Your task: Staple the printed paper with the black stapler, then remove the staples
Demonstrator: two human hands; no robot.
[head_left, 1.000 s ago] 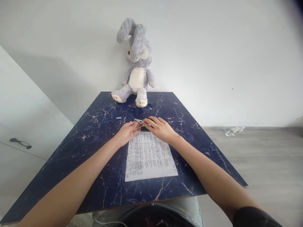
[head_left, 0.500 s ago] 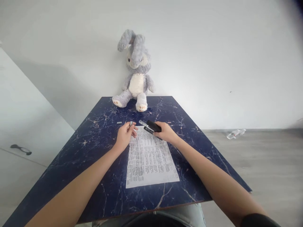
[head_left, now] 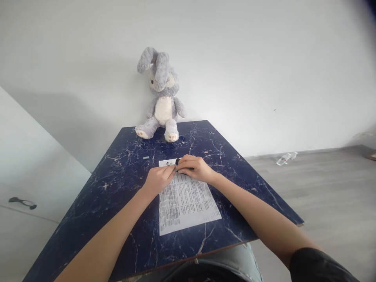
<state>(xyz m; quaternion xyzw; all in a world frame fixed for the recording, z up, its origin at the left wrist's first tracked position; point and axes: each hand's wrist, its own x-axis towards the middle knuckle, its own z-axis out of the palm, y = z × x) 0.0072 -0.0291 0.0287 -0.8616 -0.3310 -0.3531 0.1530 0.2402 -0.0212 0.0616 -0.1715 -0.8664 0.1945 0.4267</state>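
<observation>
Both hands meet at the top of a printed sheet of paper (head_left: pixel 192 203) on the dark blue marbled table. My right hand (head_left: pixel 197 169) is closed over a black stapler (head_left: pixel 177 161), hiding most of it; a slim metal part pokes out to the left. Fingers of my left hand (head_left: pixel 158 180) are pinched at the stapler's metal part, touching the right fingertips. A small grey bit shows between them, probably a strip of staples, mostly covered. Another short grey staple strip (head_left: pixel 146 158) lies on the table, beyond my left hand.
A grey plush rabbit (head_left: pixel 163 109) sits at the table's far end (head_left: pixel 194 129) against the wall. On the floor to the right lies a clear plastic bottle (head_left: pixel 286 158). A white cabinet with a dark handle (head_left: pixel 22 203) stands at the left.
My hands have come together over the sheet's top. The opened stapler, earlier held up in my right hand, is now lower and mostly covered. The view has shifted slightly.
</observation>
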